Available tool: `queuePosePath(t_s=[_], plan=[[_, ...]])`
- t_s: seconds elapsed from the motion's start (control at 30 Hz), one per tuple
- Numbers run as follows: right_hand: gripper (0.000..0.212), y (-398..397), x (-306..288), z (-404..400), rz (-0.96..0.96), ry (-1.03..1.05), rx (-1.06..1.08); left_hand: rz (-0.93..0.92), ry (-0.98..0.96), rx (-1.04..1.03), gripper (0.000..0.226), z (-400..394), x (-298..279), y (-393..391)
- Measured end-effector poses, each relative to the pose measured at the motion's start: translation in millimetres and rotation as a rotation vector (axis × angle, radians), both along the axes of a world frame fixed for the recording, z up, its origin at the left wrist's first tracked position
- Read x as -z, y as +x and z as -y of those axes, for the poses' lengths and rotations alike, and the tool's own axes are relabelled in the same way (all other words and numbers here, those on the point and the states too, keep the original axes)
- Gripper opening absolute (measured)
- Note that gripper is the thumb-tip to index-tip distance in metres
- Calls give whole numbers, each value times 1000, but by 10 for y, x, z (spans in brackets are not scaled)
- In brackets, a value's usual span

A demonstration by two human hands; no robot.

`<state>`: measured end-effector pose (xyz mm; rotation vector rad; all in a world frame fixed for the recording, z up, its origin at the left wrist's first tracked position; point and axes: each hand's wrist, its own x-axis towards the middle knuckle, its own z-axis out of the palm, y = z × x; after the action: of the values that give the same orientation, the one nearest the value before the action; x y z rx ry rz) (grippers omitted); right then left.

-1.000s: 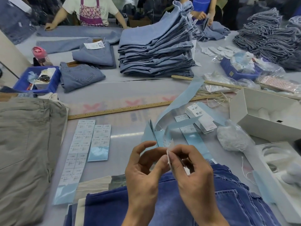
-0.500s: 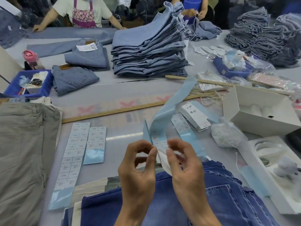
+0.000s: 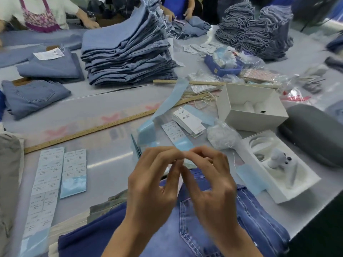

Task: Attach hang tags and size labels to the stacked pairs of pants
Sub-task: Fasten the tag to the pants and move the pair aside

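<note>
- A small size label (image 3: 182, 158) is pinched between the fingertips of both hands, held above the blue jeans (image 3: 213, 229) nearest the camera (the label itself is mostly hidden and blurred).
- The left hand (image 3: 154, 184) has its fingers curled, thumb and forefinger meeting at the label.
- The right hand (image 3: 209, 184) mirrors it, fingers bent inward and tips touching those of the left.
- A light blue backing strip (image 3: 167, 106) rises from just behind the fingers and trails away over the surface (image 3: 104, 164).
- Two sheets of size labels (image 3: 55, 173) lie flat to the left, beside a wooden ruler (image 3: 89, 130).
- A bundle of hang tags (image 3: 187, 120) rests just beyond the hands, near an open white box (image 3: 250, 106).
- A tall stack of folded light blue jeans (image 3: 126, 52) stands further back.
</note>
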<state>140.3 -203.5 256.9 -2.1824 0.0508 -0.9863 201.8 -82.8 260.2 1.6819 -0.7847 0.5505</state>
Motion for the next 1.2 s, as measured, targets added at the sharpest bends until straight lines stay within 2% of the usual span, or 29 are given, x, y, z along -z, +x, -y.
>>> queuePosePath(t_s=[0.23,0.37,0.47,0.53,0.6,0.67,0.73,0.8,0.87,0.97,1.03,1.1,1.2], plan=[[13,-367,-73,474,-61,133,47,-25,4,217,26,452,-60,-175],[10,-558,-133,708,-71,353,50,-26,-18,333,23,717,-115,-236],[7,-705,-233,955,40,532,163,-53,-65,348,19,930,-117,-197],[5,-818,-368,1181,153,646,234,-186,-38,312,18,1061,-39,-101],[4,-912,-526,1420,247,656,289,-382,100,292,19,1157,116,42],[23,-984,-643,1631,291,618,351,-532,343,290,14,1233,318,186],[42,-1083,-773,1856,286,611,419,-570,615,301,7,1327,472,267],[33,-1223,-941,2079,169,504,473,-513,845,367,17,1470,553,238],[29,-1257,-1031,2151,11,313,501,-407,1013,436,33,1626,585,126],[15,-1026,-791,1847,-64,235,451,-233,1181,454,39,1784,660,5],[3,-851,-399,1652,-258,151,425,-256,1168,462,32,1815,707,12],[17,-772,0,1501,-526,160,394,-328,1069,445,24,1789,735,29],[10,-713,419,1334,-787,145,382,-379,921,392,19,1723,727,29]])
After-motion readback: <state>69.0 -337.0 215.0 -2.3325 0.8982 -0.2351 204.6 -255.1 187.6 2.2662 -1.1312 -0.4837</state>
